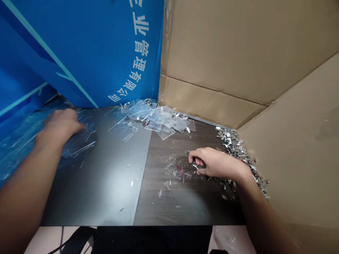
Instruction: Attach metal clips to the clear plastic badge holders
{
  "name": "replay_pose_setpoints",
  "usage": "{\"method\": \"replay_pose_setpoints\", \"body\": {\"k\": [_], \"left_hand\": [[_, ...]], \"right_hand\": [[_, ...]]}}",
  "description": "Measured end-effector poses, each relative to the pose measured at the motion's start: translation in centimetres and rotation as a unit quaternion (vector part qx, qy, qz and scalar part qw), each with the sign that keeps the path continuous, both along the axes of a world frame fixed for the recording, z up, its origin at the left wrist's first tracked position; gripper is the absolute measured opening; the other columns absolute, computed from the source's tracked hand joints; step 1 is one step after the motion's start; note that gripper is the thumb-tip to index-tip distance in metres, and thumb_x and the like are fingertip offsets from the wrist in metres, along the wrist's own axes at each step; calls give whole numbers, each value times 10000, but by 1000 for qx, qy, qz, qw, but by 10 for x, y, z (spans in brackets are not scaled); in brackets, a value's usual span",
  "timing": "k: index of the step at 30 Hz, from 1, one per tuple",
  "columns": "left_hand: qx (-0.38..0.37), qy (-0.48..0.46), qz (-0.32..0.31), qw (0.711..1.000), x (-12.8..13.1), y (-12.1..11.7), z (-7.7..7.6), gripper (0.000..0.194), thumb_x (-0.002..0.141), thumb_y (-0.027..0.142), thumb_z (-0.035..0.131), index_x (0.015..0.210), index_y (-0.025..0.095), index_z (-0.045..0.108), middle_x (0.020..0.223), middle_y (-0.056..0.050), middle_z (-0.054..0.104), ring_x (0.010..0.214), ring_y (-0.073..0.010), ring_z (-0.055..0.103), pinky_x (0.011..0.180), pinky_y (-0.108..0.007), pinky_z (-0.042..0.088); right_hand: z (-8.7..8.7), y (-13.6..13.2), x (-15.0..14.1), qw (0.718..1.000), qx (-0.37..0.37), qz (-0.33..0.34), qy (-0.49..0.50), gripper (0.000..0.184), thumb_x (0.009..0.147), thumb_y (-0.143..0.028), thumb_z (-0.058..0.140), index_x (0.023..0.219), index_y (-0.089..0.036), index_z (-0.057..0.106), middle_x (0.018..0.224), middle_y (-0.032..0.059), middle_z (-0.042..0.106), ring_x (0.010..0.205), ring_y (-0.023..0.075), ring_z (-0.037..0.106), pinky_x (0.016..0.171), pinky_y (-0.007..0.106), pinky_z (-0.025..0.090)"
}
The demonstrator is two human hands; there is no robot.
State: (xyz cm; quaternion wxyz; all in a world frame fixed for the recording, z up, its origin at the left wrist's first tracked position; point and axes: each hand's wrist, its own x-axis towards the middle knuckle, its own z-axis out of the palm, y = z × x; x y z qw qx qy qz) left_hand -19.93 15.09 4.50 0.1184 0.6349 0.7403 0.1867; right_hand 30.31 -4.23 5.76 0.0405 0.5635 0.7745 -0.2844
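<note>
My left hand lies on a heap of clear plastic sleeves at the table's left, seen from its back with the fingers curled over the plastic and hidden. My right hand rests on the dark table at the right, fingers pinched together on a small dark piece among scattered clear plastic bits. A pile of small metal clips lies just beyond and beside this hand. At the back lies a pile of clear badge holders.
A blue printed board stands at the back left. Brown cardboard walls close the back and the right side. The table's front edge runs along the bottom, with dark cables below it.
</note>
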Motion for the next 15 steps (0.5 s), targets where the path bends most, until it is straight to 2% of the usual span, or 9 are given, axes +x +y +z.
{"method": "replay_pose_setpoints", "body": {"k": [2, 4, 6, 9, 12, 15], "left_hand": [[-54, 95, 28, 994, 12, -5, 8, 377, 667, 344, 888, 726, 213, 540, 705, 30, 341, 686, -178, 272, 779, -314, 310], [-102, 184, 28, 977, 26, -11, 18, 348, 743, 421, 813, 802, 231, 528, 768, 14, 346, 713, -205, 317, 787, -333, 361], [-131, 219, 29, 967, 36, -15, 26, 353, 762, 454, 783, 818, 243, 505, 763, 17, 327, 722, -219, 339, 781, -335, 383], [-156, 211, 39, 964, 38, -14, 28, 359, 749, 419, 791, 788, 249, 477, 706, 30, 316, 694, -217, 356, 733, -308, 376], [-146, 188, 31, 971, 26, -10, 20, 300, 744, 315, 772, 769, 232, 485, 699, 26, 345, 670, -198, 355, 667, -275, 332], [-133, 157, 37, 978, 11, -7, 11, 229, 754, 286, 747, 780, 218, 529, 687, 15, 371, 668, -201, 359, 651, -268, 309]], "right_hand": [[0, 1, -4, 1000, -12, 18, 15, 237, 781, -25, 774, 921, -213, 737, 828, -12, 659, 760, 156, 551, 693, 294, 365], [-3, 3, -7, 999, -30, 22, 24, 203, 800, -17, 749, 867, -208, 725, 816, -12, 657, 744, 148, 544, 688, 293, 367], [-6, 4, -10, 999, -42, 15, 20, 213, 801, 4, 725, 842, -204, 701, 802, -17, 651, 728, 141, 534, 676, 290, 361], [-10, 6, -14, 999, -32, 11, 6, 237, 799, 25, 717, 831, -201, 651, 769, -26, 622, 723, 139, 515, 665, 293, 333], [-10, 8, -14, 1000, -9, 11, 22, 207, 858, -12, 711, 859, -205, 636, 812, -8, 641, 765, 154, 538, 694, 297, 351], [-11, 10, -10, 998, 25, -6, 60, 179, 936, -30, 619, 917, -208, 634, 900, 23, 680, 805, 165, 573, 743, 303, 399]]}}
